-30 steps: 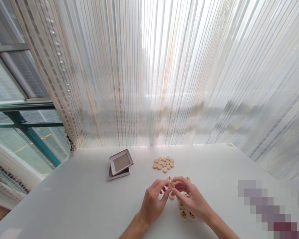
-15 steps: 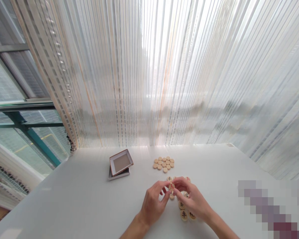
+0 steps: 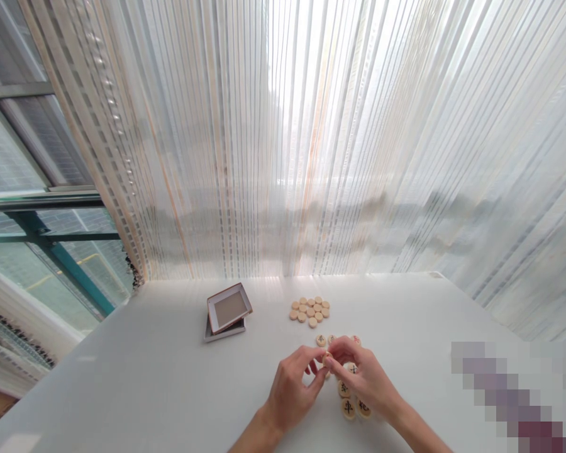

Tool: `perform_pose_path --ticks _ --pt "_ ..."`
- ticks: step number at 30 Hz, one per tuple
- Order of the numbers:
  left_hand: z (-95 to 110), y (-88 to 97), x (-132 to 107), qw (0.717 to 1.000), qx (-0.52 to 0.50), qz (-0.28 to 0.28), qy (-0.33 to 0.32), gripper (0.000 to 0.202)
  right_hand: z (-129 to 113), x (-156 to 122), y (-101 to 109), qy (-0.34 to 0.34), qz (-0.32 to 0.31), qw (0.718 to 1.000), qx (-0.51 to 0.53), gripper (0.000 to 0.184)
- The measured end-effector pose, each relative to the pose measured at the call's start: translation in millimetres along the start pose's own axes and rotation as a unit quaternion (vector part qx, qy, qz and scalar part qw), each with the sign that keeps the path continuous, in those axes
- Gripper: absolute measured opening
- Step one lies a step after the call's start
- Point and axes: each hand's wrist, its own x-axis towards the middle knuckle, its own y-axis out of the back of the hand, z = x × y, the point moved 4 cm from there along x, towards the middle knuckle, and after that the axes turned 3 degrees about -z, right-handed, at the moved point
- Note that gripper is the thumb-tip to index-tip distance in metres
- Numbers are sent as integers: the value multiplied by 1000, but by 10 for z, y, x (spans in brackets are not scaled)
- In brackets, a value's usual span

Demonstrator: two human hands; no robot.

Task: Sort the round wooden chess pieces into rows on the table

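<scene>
My left hand and my right hand meet over the white table. Between their fingertips is a small round Chinese chess piece, mostly covered by the fingers. Both hands are closed in a pinch around it. Just beyond the fingers lie pieces with black characters and a red-marked piece. Under and beside my right hand are more black-marked pieces, among them one at the near side and one partly hidden by the palm. Another piece below the fingertips is nearly hidden.
Farther back, a cluster of wooden pieces lies with no characters showing. To its left, a shallow box lid rests tilted on a box base. A striped sheer curtain hangs along the far edge of the white table.
The held chess piece has been turned, so its red character no longer faces up clearly. My right thumb now covers more of it. Both hands have shifted only slightly.
</scene>
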Motion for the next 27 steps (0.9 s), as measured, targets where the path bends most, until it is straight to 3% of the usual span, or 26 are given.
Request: perform_pose_path --ticks 27 --pt "-6 42 19 999 -3 13 40 23 -93 -1 -15 34 -10 999 -8 23"
